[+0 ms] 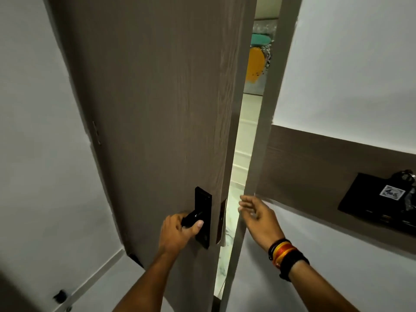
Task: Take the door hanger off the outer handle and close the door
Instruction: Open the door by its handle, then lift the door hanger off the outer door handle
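The door [157,109] stands ajar left of the frame [265,131]; a lock plate [203,208] sits near its edge, a shelf [337,176] right of the frame.

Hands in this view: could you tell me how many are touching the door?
1. The left hand grips the black inner handle; the right hand is open beside the door's edge, touching nothing.

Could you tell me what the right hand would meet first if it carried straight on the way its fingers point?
Probably the door frame edge; the right hand points up-left toward the gap beside it, though depth is unclear.
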